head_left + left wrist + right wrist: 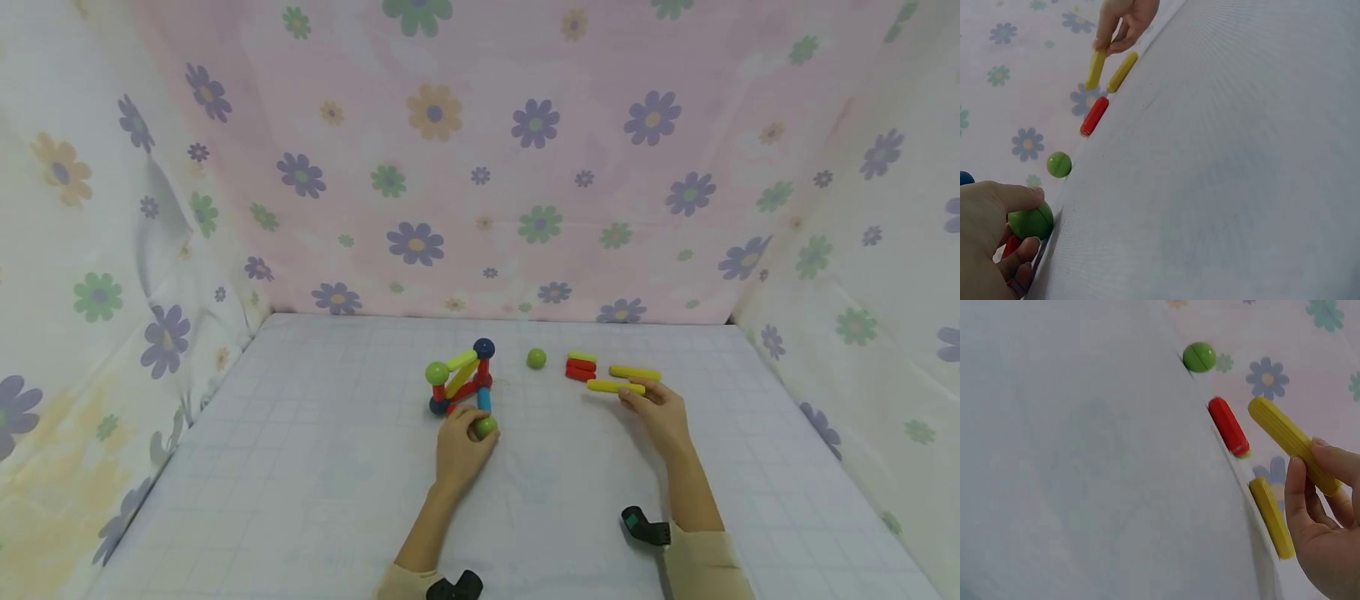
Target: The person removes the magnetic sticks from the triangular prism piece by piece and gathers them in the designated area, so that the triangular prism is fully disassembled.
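My left hand (459, 450) pinches a green ball (1032, 220) between thumb and fingers at the near corner of a ball-and-stick frame. That frame has red sticks, yellow sticks, a blue stick (484, 400), dark blue balls (483, 348) and another green ball (437, 373) on top at its left. Off to the right, my right hand (663, 421) holds a yellow stick (1288, 439) by one end, raised above the table. The left fingers partly hide the frame's near side.
A loose green ball (536, 358) lies right of the frame. Beyond it are two red sticks (581, 369), a yellow-green stick (582, 356) and another yellow stick (634, 372). Flowered cloth walls (510, 167) rise behind and beside the white table (300, 500).
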The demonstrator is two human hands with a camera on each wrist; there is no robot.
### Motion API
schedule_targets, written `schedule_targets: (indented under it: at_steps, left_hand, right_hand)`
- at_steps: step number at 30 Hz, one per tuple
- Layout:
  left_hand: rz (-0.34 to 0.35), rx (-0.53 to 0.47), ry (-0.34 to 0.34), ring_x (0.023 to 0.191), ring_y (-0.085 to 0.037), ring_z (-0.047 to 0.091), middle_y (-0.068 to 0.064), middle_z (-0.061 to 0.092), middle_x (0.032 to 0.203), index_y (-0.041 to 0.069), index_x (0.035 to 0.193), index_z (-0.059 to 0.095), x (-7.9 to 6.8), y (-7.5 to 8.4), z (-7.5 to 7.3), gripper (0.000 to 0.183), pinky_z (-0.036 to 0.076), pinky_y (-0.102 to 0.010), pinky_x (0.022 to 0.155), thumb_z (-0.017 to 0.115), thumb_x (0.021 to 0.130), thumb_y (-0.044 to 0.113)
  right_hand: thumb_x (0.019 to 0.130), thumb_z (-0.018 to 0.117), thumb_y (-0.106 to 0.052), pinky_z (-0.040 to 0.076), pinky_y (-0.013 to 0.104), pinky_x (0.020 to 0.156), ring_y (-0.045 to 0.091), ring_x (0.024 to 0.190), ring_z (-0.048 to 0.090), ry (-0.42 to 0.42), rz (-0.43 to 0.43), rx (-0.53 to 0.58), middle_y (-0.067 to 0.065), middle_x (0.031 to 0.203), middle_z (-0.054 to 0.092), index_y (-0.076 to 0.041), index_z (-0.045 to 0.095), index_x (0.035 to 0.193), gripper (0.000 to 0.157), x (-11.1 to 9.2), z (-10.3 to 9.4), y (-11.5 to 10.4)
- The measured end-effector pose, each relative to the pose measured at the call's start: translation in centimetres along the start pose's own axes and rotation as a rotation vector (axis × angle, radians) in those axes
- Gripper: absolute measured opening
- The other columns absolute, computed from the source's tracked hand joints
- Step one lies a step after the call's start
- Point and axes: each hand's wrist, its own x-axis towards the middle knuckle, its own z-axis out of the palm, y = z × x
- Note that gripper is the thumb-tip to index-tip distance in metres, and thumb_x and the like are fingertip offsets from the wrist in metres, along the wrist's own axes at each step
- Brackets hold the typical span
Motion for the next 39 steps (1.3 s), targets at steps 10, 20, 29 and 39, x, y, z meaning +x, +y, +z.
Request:
schedule_targets:
  at_steps: [10,20,29,39]
  left_hand:
    - [-0.009,-0.020,0.000,0.075,-0.013,0.053,-0.004,0.063,0.096,0.005,0.096,0.072,0.0,0.0,0.1,0.026,0.044,-0.024,0.068,0.079,0.071,0.008]
    - [-0.050,-0.026,-0.017,0.073,-0.012,0.051,-0.003,0.062,0.096,0.005,0.097,0.071,0.1,0.1,0.0,0.027,0.044,-0.024,0.068,0.079,0.072,0.009]
    - [-0.064,-0.030,-0.027,0.073,-0.011,0.051,-0.003,0.062,0.097,0.005,0.098,0.071,0.1,0.1,0.0,0.027,0.044,-0.023,0.068,0.078,0.073,0.010]
    - [-0.061,-0.039,-0.028,0.071,-0.010,0.051,-0.003,0.061,0.097,0.005,0.098,0.071,0.0,0.1,0.0,0.027,0.044,-0.021,0.066,0.078,0.073,0.009]
  right_hand:
    - [0.088,0.063,-0.005,0.052,0.017,0.072,0.005,0.073,0.067,0.034,0.110,0.350,-0.006,0.078,0.069,0.009,0.039,0.129,0.049,1.0,-3.4,1.3]
    - [0.088,0.063,-0.004,0.052,0.016,0.072,0.003,0.072,0.066,0.070,0.050,0.193,-0.011,0.084,0.063,0.016,0.041,0.131,0.052,2.0,-4.1,1.9]
    - [0.086,0.060,0.007,0.053,0.018,0.069,0.002,0.070,0.065,0.126,0.030,0.158,-0.010,0.084,0.061,0.019,0.040,0.129,0.049,2.9,-4.3,2.1]
    - [0.087,0.062,0.001,0.052,0.015,0.069,-0.002,0.069,0.063,0.162,0.041,0.030,-0.008,0.089,0.056,0.015,0.044,0.128,0.046,3.4,-4.2,2.2]
